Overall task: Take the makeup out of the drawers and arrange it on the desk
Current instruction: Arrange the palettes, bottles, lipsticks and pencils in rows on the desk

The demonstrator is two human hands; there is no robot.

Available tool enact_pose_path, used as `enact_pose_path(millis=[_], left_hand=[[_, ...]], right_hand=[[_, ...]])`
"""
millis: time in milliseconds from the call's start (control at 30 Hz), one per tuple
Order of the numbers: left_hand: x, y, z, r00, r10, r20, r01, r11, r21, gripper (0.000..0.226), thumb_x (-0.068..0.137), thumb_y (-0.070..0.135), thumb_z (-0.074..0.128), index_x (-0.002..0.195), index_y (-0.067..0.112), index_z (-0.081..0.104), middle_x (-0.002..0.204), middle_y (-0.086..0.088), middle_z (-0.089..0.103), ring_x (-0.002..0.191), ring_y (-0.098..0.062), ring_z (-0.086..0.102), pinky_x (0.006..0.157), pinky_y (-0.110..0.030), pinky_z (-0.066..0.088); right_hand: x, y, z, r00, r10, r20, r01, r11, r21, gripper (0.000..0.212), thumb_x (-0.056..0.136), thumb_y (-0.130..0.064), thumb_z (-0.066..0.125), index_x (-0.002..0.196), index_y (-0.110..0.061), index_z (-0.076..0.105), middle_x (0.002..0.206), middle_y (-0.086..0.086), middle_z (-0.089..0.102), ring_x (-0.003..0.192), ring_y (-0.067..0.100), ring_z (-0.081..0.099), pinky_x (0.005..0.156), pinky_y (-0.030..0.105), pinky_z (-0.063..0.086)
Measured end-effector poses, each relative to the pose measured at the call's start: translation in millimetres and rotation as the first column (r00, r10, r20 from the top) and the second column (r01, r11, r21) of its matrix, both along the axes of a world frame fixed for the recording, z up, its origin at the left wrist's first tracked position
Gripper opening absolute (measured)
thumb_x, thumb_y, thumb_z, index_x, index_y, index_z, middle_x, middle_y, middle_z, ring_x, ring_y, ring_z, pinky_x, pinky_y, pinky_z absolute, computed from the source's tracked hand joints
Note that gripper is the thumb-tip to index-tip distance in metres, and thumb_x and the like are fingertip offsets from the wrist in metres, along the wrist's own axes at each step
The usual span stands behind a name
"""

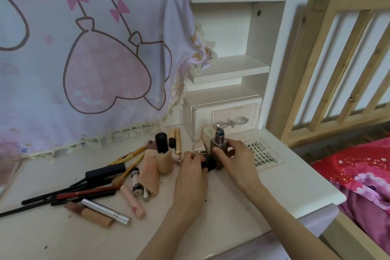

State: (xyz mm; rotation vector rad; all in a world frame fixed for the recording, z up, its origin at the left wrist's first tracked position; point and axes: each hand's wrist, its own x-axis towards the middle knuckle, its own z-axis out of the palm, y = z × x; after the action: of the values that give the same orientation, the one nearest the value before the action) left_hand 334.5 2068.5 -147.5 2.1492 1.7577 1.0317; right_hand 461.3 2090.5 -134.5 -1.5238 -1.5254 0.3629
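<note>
"XOYO" printed along the top edge of the clear flat false-lash tray (pixel 261 154) right of centre, white lettering on the red pencil (pixel 84 194) lower left too blurred to read

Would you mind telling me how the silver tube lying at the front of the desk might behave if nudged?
The silver tube looks round and lies flat, so it would probably roll. Its glossy shell may be slippery. It seems slim, likely light.

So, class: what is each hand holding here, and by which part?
The right hand grips the brown bottle round its body, below the cap. The left hand pinches a small black object by its side.
</note>
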Motion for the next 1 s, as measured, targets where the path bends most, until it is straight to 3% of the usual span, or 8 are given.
enact_pose_path(millis=[167,333,467,600,700,767,867,1000], left_hand=[[-1,3,-1,0.995,-0.014,-0.1,0.015,1.0,0.014,0.036,0.09,0.001,0.044,0.124,0.012,0.05,0.126,-0.002,0.042,0.112,-0.018,0.043,0.084,-0.026,0.043],[-7,-6,1,0.99,-0.098,-0.101,0.105,0.991,0.076,0.036,0.094,0.011,0.042,0.13,0.013,0.047,0.132,0.0,0.042,0.118,-0.015,0.042,0.091,-0.027,0.043],[-23,-20,9,0.982,-0.17,-0.079,0.185,0.945,0.271,0.022,0.089,0.007,0.052,0.108,0.008,0.063,0.11,-0.005,0.06,0.1,-0.015,0.057,0.084,-0.024,0.048],[-55,-26,14,0.99,-0.133,-0.045,0.138,0.865,0.483,0.021,0.084,0.007,0.048,0.093,0.008,0.067,0.091,-0.003,0.064,0.089,-0.008,0.053,0.087,-0.016,0.04],[-85,-21,16,0.998,-0.065,0.011,0.051,0.867,0.495,0.02,0.085,0.004,0.047,0.091,0.006,0.066,0.093,-0.001,0.061,0.089,-0.01,0.054,0.084,-0.021,0.045],[-103,-20,13,0.995,-0.046,0.089,-0.001,0.885,0.466,0.024,0.085,0.007,0.042,0.09,0.007,0.065,0.094,0.003,0.058,0.086,-0.012,0.055,0.081,-0.019,0.045],[-123,-21,5,0.979,0.005,0.204,-0.103,0.875,0.473,0.028,0.083,0.008,0.036,0.09,0.005,0.063,0.092,-0.001,0.058,0.08,-0.018,0.058,0.075,-0.019,0.045],[-132,-20,5,0.958,-0.02,0.287,-0.138,0.844,0.518,0.024,0.085,0.006,0.037,0.092,0.008,0.06,0.089,0.003,0.056,0.079,-0.006,0.055,0.073,-0.012,0.042]], right_hand=[[2,-5,-8,1.0,-0.021,0.003,0.021,0.999,-0.024,0.025,0.082,-0.014,0.067,0.107,-0.009,0.063,0.095,0.006,0.065,0.078,0.013,0.054,0.068,0.015,0.032],[-1,-14,-11,0.994,-0.082,-0.07,0.08,0.996,-0.043,0.025,0.081,-0.013,0.069,0.097,-0.014,0.05,0.095,0.006,0.058,0.077,0.014,0.052,0.069,0.018,0.035],[-12,-31,-8,0.998,-0.044,-0.045,0.049,0.991,0.121,0.019,0.082,-0.01,0.067,0.09,-0.016,0.05,0.088,0.002,0.054,0.072,0.011,0.05,0.065,0.017,0.038],[-44,-36,-2,0.994,0.101,0.049,-0.108,0.98,0.17,0.013,0.084,-0.009,0.066,0.095,-0.007,0.061,0.086,0.002,0.058,0.069,0.003,0.05,0.065,0.006,0.038],[-72,-26,0,0.974,0.195,0.111,-0.206,0.974,0.096,0.027,0.086,-0.018,0.064,0.109,-0.004,0.059,0.103,0.008,0.058,0.09,0.016,0.054,0.077,0.009,0.034],[-88,-16,-3,0.948,0.189,0.256,-0.195,0.981,-0.003,0.045,0.087,-0.033,0.061,0.123,-0.009,0.054,0.119,0.005,0.052,0.111,0.02,0.042,0.092,0.019,0.03],[-104,-3,-6,0.894,0.126,0.429,-0.12,0.992,-0.041,0.053,0.083,-0.051,0.057,0.122,-0.015,0.054,0.12,0.003,0.054,0.11,0.022,0.038,0.094,0.03,0.03],[-115,9,-4,0.915,0.115,0.387,-0.101,0.993,-0.055,0.049,0.083,-0.051,0.057,0.115,-0.013,0.058,0.112,0.005,0.058,0.106,0.022,0.041,0.09,0.031,0.031]])
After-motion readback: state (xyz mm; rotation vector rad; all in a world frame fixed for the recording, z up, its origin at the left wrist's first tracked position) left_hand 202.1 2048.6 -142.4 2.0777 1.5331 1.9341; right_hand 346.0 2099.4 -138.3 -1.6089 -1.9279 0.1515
